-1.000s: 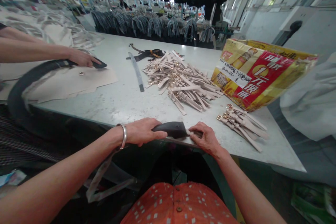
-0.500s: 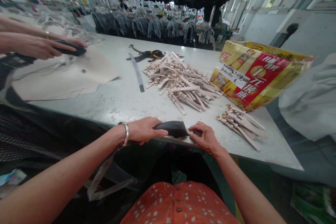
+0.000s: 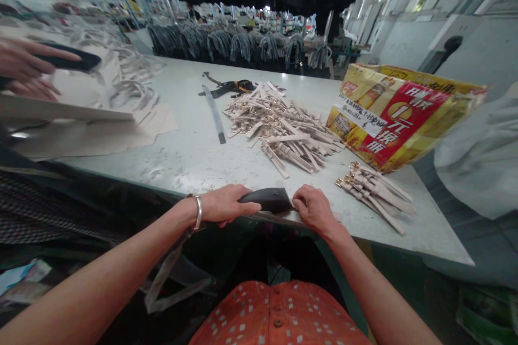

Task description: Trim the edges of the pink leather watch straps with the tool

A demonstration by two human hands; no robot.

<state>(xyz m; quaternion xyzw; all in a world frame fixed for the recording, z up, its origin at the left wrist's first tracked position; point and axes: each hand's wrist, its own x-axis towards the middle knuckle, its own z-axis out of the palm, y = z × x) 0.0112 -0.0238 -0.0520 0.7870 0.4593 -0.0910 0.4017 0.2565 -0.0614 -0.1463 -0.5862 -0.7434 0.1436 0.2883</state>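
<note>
My left hand [image 3: 226, 205] is shut around a dark, black-handled tool [image 3: 266, 200] at the near table edge. The blade is hidden. My right hand [image 3: 314, 209] sits just beside the tool's tip, fingers gripping the end of a pale leather strap [image 3: 162, 280] that hangs down over the edge below my hands. A large pile of pale leather straps with gold-coloured buckles [image 3: 281, 132] lies beyond my hands, and a smaller bundle [image 3: 372, 197] lies to my right.
On the white table [image 3: 174, 159] lie a steel rule [image 3: 214, 113] and a dark strap [image 3: 229, 88]. A printed bag [image 3: 400, 118] stands at the right, beside white cloth [image 3: 477, 172]. At the left, a co-worker's hand [image 3: 24, 62] holds a black tool [image 3: 70, 61] above pale leather sheets [image 3: 81, 132].
The co-worker's hand has moved further left and away with its black tool, and a pale sheet now lifts at the left. My hands have hardly moved.
</note>
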